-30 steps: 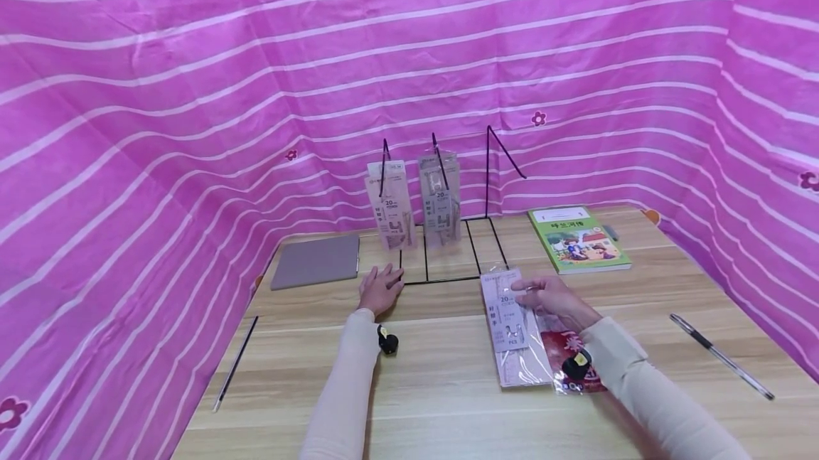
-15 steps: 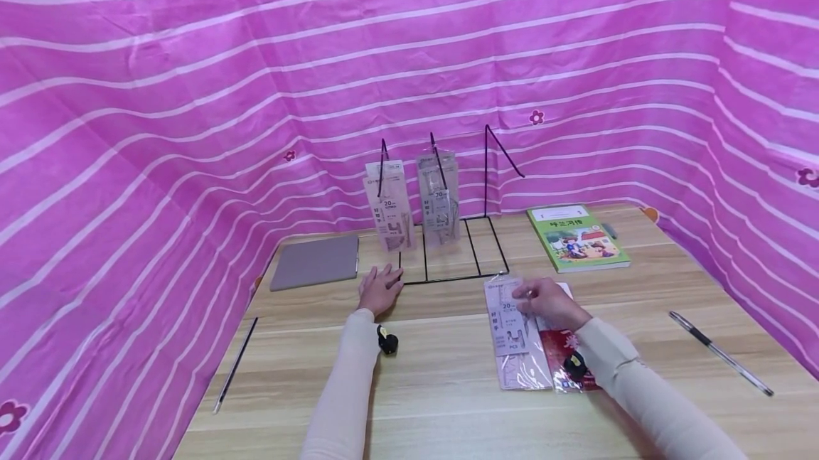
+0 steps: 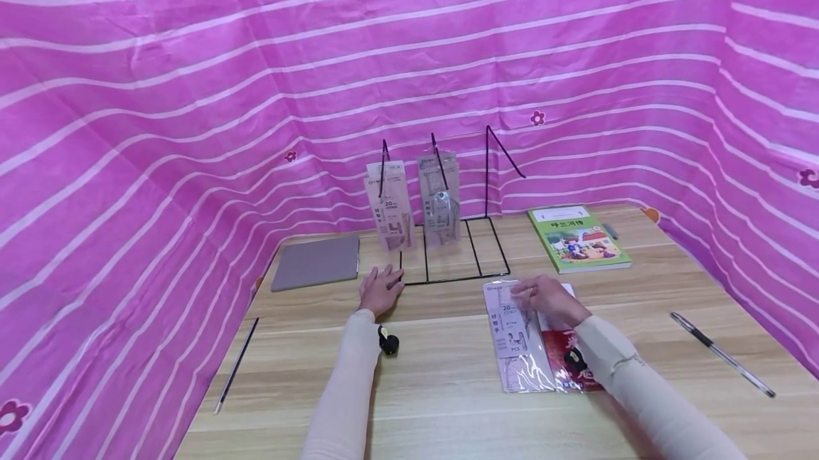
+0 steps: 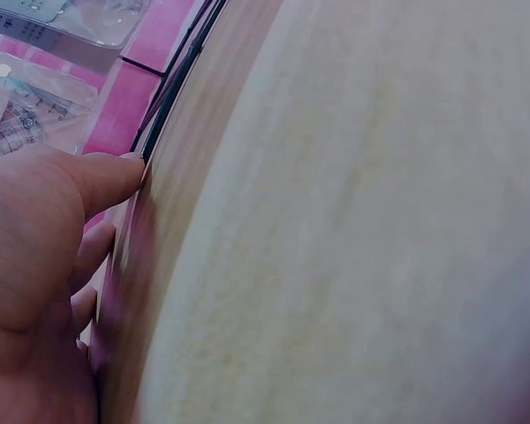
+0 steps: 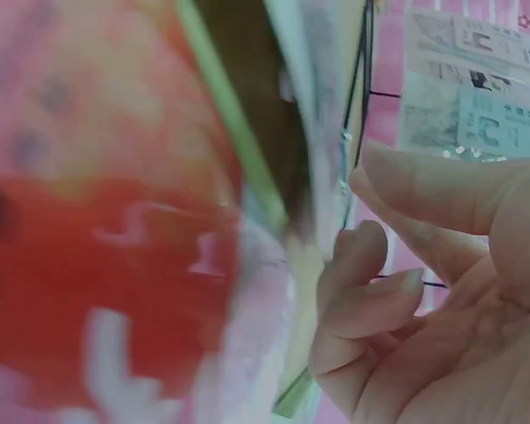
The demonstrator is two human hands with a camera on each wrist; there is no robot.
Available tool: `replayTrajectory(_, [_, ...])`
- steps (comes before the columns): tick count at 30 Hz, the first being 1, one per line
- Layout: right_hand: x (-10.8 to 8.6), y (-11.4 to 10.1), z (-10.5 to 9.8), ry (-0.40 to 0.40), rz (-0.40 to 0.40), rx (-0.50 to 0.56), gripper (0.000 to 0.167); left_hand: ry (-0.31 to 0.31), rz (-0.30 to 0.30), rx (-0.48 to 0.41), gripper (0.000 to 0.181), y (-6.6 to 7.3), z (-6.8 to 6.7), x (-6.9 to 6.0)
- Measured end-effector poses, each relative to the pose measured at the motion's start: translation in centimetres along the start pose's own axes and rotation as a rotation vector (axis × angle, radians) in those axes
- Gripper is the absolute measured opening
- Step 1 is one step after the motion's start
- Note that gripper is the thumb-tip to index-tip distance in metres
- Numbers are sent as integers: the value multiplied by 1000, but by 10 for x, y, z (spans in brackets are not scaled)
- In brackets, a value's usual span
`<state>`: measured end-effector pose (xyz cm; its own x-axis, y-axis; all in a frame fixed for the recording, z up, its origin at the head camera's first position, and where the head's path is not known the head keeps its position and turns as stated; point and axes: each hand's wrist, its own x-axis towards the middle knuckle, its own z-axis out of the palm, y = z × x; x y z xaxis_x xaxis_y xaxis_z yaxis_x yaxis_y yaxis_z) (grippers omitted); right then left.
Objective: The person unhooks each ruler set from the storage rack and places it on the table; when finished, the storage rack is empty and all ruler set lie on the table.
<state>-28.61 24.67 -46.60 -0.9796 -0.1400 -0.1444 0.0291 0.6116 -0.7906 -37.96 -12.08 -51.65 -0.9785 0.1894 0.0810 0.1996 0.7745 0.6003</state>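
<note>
A clear packet (image 3: 517, 346) with pale print lies on the desk (image 3: 435, 389), right of centre, its long axis running from near to far and its near end slanting slightly to the right. The right hand (image 3: 553, 300) is much the nearer of the two: it comes in from the near right and has its fingertips over the packet's far half, thumb and forefinger drawn close together, the other fingers loosely curled. Whether those tips pinch the plastic or merely touch it, I cannot tell. A red packet (image 3: 557, 346) lies directly to the right, partly under that wrist; how far the two overlap is unclear. The left hand (image 3: 380, 291) rests well apart to the left, at the near left corner of the black wire rack (image 3: 454, 279), its fingers relaxed and a little spread, its thumb touching the wire, with no packet in its grasp. The relation that seems to matter most is between clear packet and rack: the packet's far end lies just beside the frame's near right corner, while the rack's right-hand arm (image 3: 506, 151) stands well beyond it on the far side, sloping down to the right. Similar packets hang farther left, the left packets (image 3: 393, 222) and the middle packets (image 3: 440, 218).
</note>
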Motion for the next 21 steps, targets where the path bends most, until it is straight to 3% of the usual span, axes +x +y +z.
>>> replayTrajectory(7, [27, -13, -14, 183, -171, -48, 36, -6, -5, 8, 42, 3, -2, -2])
replayTrajectory(12, [56, -26, -21, 299, -303, 4, 32, -7, 0, 13, 42, 3, -1, -3])
replayTrajectory(21, [96, -68, -26, 293, -399, 202, 35, 0, -14, 16, 43, 2, 2, -2])
